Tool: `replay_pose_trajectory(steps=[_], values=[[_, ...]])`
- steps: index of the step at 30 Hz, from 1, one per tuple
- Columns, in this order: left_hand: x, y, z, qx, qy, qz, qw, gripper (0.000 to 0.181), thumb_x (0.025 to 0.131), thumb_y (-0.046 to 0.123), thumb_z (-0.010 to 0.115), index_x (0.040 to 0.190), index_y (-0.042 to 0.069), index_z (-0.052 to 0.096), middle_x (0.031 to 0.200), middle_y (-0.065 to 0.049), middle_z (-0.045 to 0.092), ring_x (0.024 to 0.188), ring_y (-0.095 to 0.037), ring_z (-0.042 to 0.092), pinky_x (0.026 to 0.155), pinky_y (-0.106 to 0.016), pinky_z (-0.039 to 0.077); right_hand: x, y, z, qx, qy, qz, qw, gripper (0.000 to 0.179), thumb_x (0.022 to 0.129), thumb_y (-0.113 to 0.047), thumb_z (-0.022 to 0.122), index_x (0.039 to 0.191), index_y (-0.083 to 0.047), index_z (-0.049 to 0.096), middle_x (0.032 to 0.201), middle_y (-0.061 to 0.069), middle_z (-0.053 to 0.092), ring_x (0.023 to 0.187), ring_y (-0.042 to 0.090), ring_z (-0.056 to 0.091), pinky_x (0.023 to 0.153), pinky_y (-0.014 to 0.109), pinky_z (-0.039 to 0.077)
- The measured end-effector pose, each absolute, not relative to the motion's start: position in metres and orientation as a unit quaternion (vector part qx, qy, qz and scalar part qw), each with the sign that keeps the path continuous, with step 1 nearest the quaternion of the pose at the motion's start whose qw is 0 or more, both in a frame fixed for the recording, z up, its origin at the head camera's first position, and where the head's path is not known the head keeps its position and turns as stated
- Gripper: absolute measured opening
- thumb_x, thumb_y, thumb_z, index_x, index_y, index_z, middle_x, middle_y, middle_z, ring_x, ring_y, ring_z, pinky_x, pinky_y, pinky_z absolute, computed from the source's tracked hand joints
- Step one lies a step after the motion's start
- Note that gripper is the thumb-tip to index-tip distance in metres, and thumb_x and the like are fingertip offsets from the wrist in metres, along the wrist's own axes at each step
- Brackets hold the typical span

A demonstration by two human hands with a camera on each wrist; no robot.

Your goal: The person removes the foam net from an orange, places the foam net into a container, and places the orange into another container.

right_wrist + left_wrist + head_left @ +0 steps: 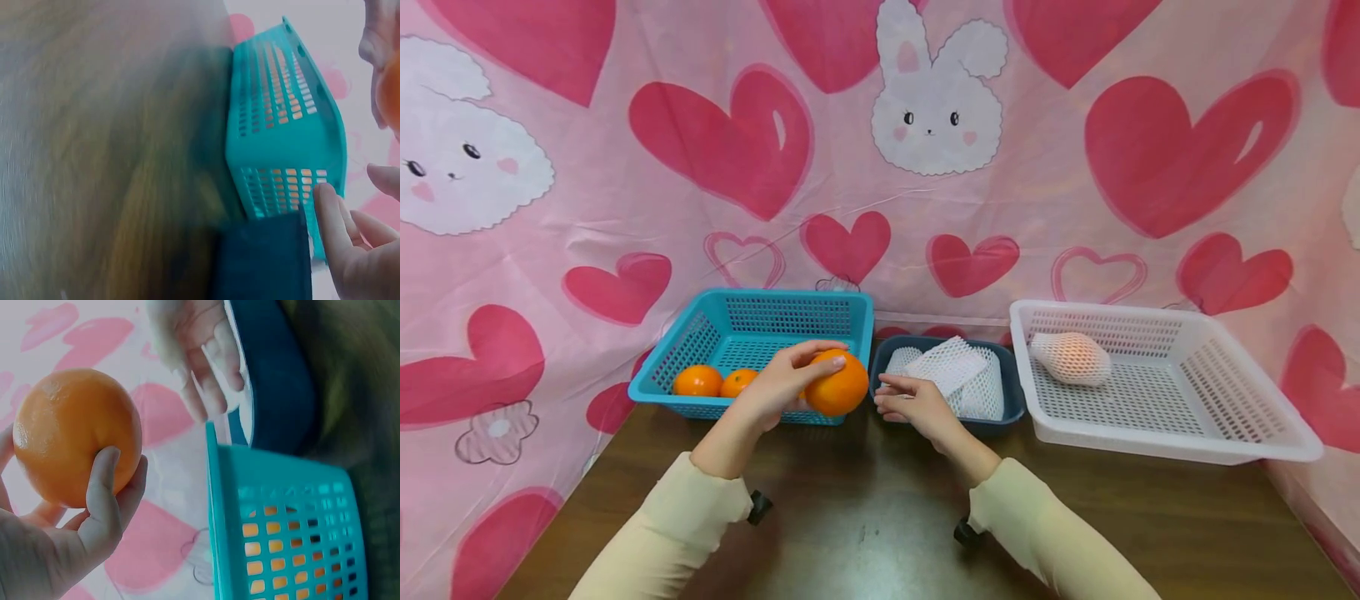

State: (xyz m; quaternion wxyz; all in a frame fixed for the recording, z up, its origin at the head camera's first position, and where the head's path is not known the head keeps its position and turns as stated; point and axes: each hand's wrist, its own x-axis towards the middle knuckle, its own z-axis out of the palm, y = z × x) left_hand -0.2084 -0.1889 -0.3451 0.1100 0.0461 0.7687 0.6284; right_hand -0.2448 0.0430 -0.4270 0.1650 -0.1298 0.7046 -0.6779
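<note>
My left hand (785,382) grips an orange (837,384) above the right front of the teal basket (647,377). In the left wrist view the thumb and fingers curl round the orange (78,437). More oranges (697,381) lie in that basket, partly hidden by the hand and wall. My right hand (919,406) hovers at the left edge of the dark blue bin (1011,392), its fingers loosely bent and nothing seen between them. White foam net sleeves (981,387) lie in this bin. In the right wrist view the right hand's fingers (334,219) point towards the teal basket.
On the right stands a white basket (1120,446) holding one fruit in a foam net (1071,358). All the containers stand along the back of a brown wooden table (865,533). Behind them hangs a pink cloth (842,192) with hearts and rabbits.
</note>
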Motion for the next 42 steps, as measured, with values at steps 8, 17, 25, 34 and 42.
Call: replay_pose_trajectory(steps=[8,17,25,34,42], values=[[-0.222,-0.203,-0.339,0.025,0.770,0.631,0.090,0.052,0.101,0.035,0.065,0.146,0.010,0.054,0.140,-0.020,0.052,0.117,-0.037,0.055,0.084,-0.050,0.059,-0.242,0.025,-0.433,-0.111,0.661,-0.712,0.207,0.061,0.101,-0.007,0.063,0.153,0.009,0.037,0.130,0.030,0.062,0.103,0.034,0.071,0.090,0.039,0.057],[-0.238,-0.222,-0.338,-0.012,0.777,0.628,0.037,0.058,0.101,0.036,0.066,0.150,0.009,0.050,0.146,-0.021,0.045,0.125,-0.038,0.051,0.089,-0.049,0.057,-0.238,0.003,-0.435,-0.064,0.590,-0.779,0.200,0.065,0.101,0.004,0.058,0.156,0.011,0.024,0.133,0.033,0.055,0.083,0.017,0.073,0.087,0.039,0.057],[-0.255,-0.238,-0.348,-0.056,0.788,0.613,0.010,0.063,0.099,0.042,0.067,0.151,0.011,0.049,0.147,-0.021,0.041,0.122,-0.037,0.052,0.089,-0.043,0.057,-0.236,-0.008,-0.435,-0.054,0.592,-0.786,0.171,0.071,0.099,0.009,0.059,0.159,0.006,0.022,0.118,0.019,0.055,0.081,0.013,0.068,0.084,0.036,0.058],[-0.276,-0.248,-0.364,-0.090,0.824,0.560,-0.010,0.065,0.099,0.046,0.066,0.151,0.011,0.049,0.143,-0.023,0.045,0.116,-0.034,0.055,0.079,-0.031,0.059,-0.237,-0.010,-0.432,-0.037,0.597,-0.787,0.154,0.069,0.097,0.013,0.058,0.158,0.006,0.027,0.113,0.015,0.052,0.084,0.014,0.066,0.086,0.037,0.058],[-0.293,-0.252,-0.383,-0.117,0.861,0.495,-0.022,0.067,0.098,0.046,0.066,0.150,0.007,0.049,0.144,-0.025,0.048,0.112,-0.037,0.056,0.075,-0.034,0.058,-0.236,-0.013,-0.432,-0.022,0.593,-0.788,0.163,0.069,0.097,0.012,0.059,0.159,0.003,0.028,0.116,0.017,0.052,0.087,0.016,0.067,0.087,0.037,0.057]])
